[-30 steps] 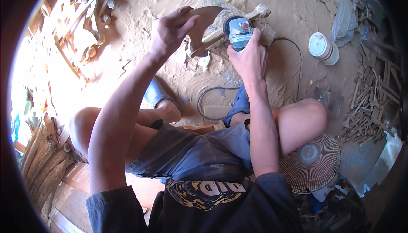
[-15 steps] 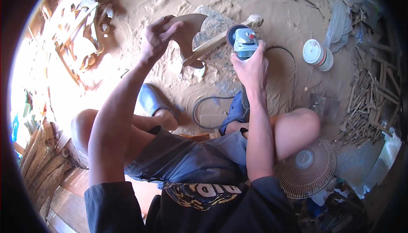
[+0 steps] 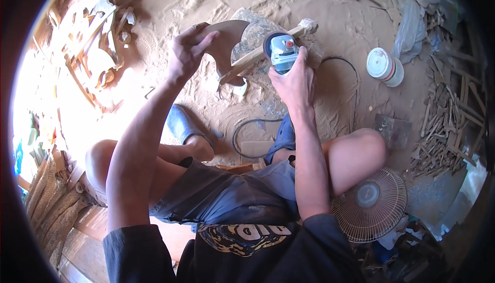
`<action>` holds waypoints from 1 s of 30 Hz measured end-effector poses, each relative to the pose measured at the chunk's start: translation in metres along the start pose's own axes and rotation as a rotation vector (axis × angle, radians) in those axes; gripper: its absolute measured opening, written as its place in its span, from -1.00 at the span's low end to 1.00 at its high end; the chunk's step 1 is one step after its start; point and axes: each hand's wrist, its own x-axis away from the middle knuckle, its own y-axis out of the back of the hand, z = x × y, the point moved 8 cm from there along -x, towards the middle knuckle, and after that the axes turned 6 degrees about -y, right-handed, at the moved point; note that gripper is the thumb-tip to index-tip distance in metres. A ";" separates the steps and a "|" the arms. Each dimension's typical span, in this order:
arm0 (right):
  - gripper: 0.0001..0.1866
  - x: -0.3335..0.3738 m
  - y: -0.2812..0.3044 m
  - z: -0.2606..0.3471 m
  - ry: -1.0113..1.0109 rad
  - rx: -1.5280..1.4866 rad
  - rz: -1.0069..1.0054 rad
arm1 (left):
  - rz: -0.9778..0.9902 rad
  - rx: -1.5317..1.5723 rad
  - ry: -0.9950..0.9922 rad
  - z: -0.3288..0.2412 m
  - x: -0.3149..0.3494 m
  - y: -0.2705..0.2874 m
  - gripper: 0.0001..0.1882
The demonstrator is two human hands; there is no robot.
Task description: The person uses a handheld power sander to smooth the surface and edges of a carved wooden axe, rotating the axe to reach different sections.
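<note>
My left hand [image 3: 188,51] is closed on the broad end of a wooden axe [image 3: 225,38], a brown piece with a curved blade. Its pale handle [image 3: 258,52] slants up to the right and ends in a pale knob [image 3: 308,24]. In my right hand [image 3: 295,81] is an angle grinder [image 3: 284,52] with a grey-blue head and a dark round disc [image 3: 269,43]. The disc is at the handle, just short of the knob; I cannot tell whether it touches. A rough stone block [image 3: 247,33] lies under the axe.
A power cord [image 3: 356,79] loops over the sandy floor [image 3: 206,2]. On the right stand a white lidded tub [image 3: 380,63], a heap of wooden sticks [image 3: 446,128] and a round fan [image 3: 368,195]. Carved pieces [image 3: 100,61] are piled at the left, and plastic sheeting [image 3: 412,30] hangs at upper right.
My right hand has shifted the angle grinder a little to the left along the handle. My left hand and the axe have moved only slightly, to the left.
</note>
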 end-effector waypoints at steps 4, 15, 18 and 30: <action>-0.04 -0.003 0.004 -0.002 -0.044 0.019 -0.023 | -0.035 0.089 0.011 0.014 0.000 0.003 -0.51; -0.04 0.033 0.035 -0.009 0.014 -0.283 -0.115 | -0.305 0.213 0.655 0.116 0.001 0.023 -0.49; -0.05 0.044 0.038 -0.012 0.040 -0.271 -0.143 | -0.283 0.195 0.737 0.141 0.010 0.020 -0.47; -0.05 0.076 0.022 0.033 0.335 -0.245 -0.092 | -0.306 -0.030 0.782 0.158 0.001 0.023 -0.58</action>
